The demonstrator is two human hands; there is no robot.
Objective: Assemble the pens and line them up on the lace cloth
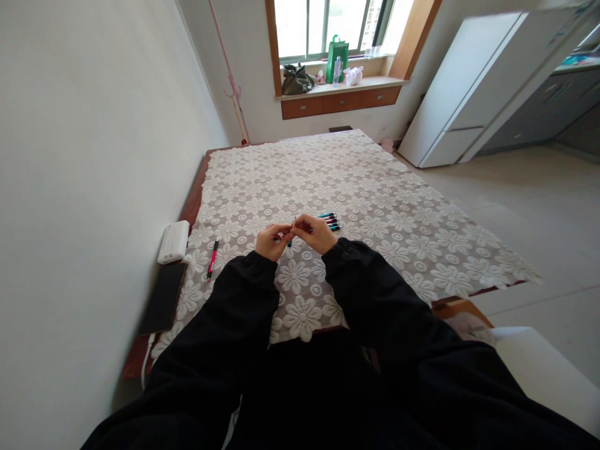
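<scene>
My left hand (pixel 272 241) and my right hand (pixel 317 233) meet fingertip to fingertip above the tablecloth. Both are closed in a pinch around a thin, pale pen part (pixel 294 223) with a dark tip, too small to make out exactly. Just below the fingers a short dark teal piece (pixel 289 244) shows, mostly hidden by them. Several pens (pixel 334 221), mainly teal and black with one red, lie side by side beyond my right hand, which partly covers them. A red and black pen (pixel 212 259) lies alone to the left of my left hand.
A floral lace tablecloth (pixel 294 275) covers the table. Along the wall at left are a white box-shaped device (pixel 173 242) and a black flat tablet-like object (pixel 163 297) with a white cable (pixel 147 361). A white fridge (pixel 469 94) stands at the far right.
</scene>
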